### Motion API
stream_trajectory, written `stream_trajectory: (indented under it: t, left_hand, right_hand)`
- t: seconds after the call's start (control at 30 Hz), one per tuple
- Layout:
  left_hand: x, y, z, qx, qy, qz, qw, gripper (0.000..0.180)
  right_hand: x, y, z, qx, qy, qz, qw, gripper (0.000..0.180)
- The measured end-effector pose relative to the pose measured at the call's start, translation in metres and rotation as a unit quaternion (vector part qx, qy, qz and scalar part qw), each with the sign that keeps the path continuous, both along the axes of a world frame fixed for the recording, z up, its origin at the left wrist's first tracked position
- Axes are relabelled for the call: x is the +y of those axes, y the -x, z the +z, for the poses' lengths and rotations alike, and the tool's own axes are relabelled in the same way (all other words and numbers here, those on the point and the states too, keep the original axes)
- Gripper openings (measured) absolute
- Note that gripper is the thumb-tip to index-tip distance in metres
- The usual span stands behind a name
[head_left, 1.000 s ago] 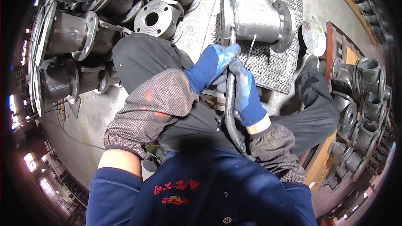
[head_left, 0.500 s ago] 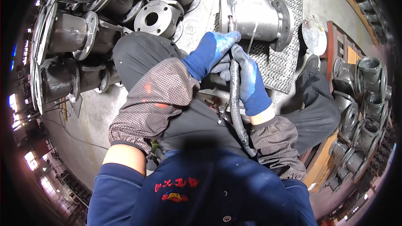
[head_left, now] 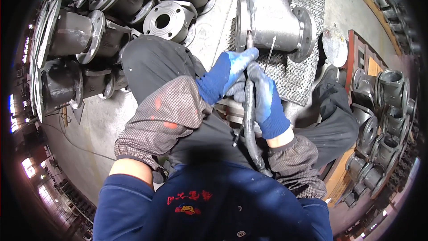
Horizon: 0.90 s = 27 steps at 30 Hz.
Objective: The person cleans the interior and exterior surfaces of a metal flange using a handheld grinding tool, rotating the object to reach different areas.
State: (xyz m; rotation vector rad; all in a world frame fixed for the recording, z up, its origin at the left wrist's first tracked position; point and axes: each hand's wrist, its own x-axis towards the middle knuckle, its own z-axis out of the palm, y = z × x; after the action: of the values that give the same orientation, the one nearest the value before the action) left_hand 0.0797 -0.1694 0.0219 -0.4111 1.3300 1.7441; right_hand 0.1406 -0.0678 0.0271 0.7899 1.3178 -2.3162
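My left hand (head_left: 232,71), in a blue glove, is closed around the front of a slim hand tool, its thumb lying along the top. Right behind it, my right hand (head_left: 264,90), also gloved, grips the same tool's dark ribbed hose (head_left: 250,129), which runs back to my lap. The tool's narrow metal tip (head_left: 249,40) points away from me at the left flange of a grey flanged valve body (head_left: 273,18), which lies on its side. Whether tip and metal touch, I cannot tell. Beside my right hand, a thin rod (head_left: 270,52) with a pale end slants up toward the casting.
A textured metal mat (head_left: 294,78) lies under the casting. Similar flanged castings (head_left: 166,21) are stacked at the left, and more (head_left: 387,120) stand at the right by a wooden board (head_left: 339,180). A whitish round disc (head_left: 334,47) is right of the mat. A cable (head_left: 84,148) crosses the floor.
Both hands and the tool sit slightly nearer my body, with the grip unchanged. The valve body and mat appear a little lower in the picture.
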Motion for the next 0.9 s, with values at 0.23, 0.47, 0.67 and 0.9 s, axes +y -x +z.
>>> stream_trajectory:
  t: [0.23,0.47,0.67,0.9]
  left_hand:
    - [0.008,-0.016,-0.044,0.080,0.026,-0.013,0.996,0.034]
    - [0.013,-0.018,-0.064,0.134,0.076,0.006,0.988,0.036]
    - [0.009,-0.016,-0.047,0.122,0.020,0.008,0.992,0.036]
    - [0.014,-0.021,-0.043,0.102,0.009,0.049,0.994,0.033]
  right_hand:
    - [0.019,-0.012,-0.008,-0.029,0.016,0.034,0.999,0.028]
    - [0.019,-0.012,-0.024,-0.040,0.005,0.038,0.998,0.026]
    - [0.009,-0.013,-0.030,0.041,0.000,-0.008,0.999,0.027]
    - [0.024,-0.009,-0.033,0.042,-0.052,0.086,0.994,0.028]
